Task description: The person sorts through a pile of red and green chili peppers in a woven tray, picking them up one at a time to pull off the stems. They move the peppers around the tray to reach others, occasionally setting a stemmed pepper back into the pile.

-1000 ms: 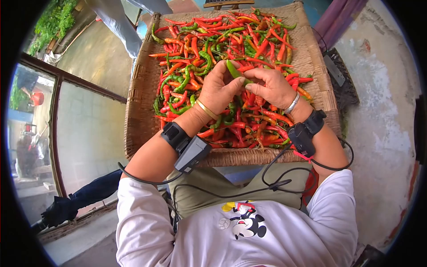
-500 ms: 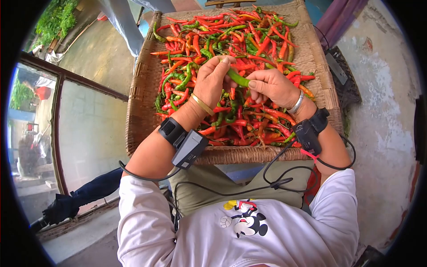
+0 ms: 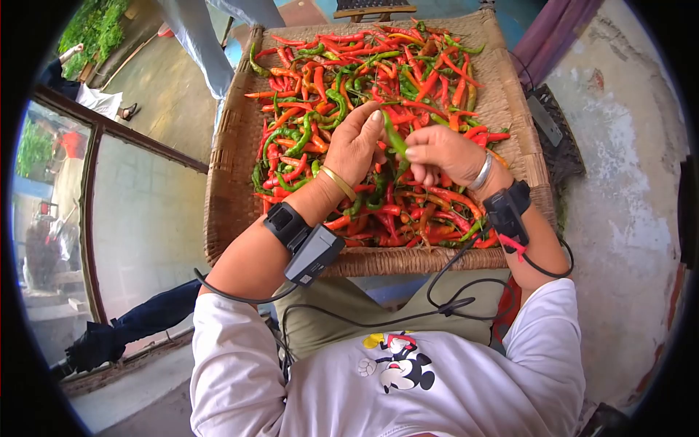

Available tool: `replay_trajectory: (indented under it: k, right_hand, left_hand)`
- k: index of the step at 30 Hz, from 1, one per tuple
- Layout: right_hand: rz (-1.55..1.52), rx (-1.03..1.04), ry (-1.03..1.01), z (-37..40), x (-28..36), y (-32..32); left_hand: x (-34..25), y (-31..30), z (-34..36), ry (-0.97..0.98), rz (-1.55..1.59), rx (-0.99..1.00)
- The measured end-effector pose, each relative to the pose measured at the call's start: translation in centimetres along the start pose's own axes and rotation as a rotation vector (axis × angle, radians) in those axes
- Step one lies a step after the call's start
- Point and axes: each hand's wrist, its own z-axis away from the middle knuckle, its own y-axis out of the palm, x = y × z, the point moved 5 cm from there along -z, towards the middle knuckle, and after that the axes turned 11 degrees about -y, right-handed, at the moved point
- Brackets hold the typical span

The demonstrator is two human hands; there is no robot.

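A green chili pepper (image 3: 394,136) is held between my two hands over the heap of peppers, slanting steeply. My right hand (image 3: 451,154) is closed, its thumb and fingers pinching the pepper's lower part. My left hand (image 3: 355,149) is closed at the pepper's upper end, thumb up; its fingertips are partly hidden behind the hand. Beneath both hands, red, orange and green chili peppers (image 3: 437,207) cover much of a shallow woven tray (image 3: 513,120).
A cable (image 3: 364,323) loops across my lap from the wrist devices. To the left is a glass-paned frame (image 3: 145,186) with a dark folded umbrella (image 3: 149,318) beside it. A dark basket (image 3: 561,138) stands right of the tray. Another person's leg (image 3: 102,102) shows outside, upper left.
The green pepper has turned from nearly level to steep. My right hand has shifted slightly down, and my left hand has moved a little too. A person has come into view at upper left.
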Motion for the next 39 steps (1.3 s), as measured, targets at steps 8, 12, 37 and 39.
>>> replay_trajectory:
  k: [8,12,37,39]
  right_hand:
    - [-0.322,-0.658,-0.428,1.6,2.2,-9.1]
    - [0.186,-0.515,-0.234,0.5,1.2,-6.1]
    - [0.992,-0.616,-0.697,2.9,7.1,1.9]
    - [0.902,-0.66,-0.747,3.7,7.0,1.8]
  left_hand:
    - [1.4,-0.5,-1.3,-0.028,-0.204,0.006]
    - [1.2,-0.6,-1.7,0.204,-0.791,-0.029]
    - [0.0,2.6,1.2,0.471,-0.549,0.228]
    - [-0.3,3.2,2.0,0.391,-0.501,0.224]
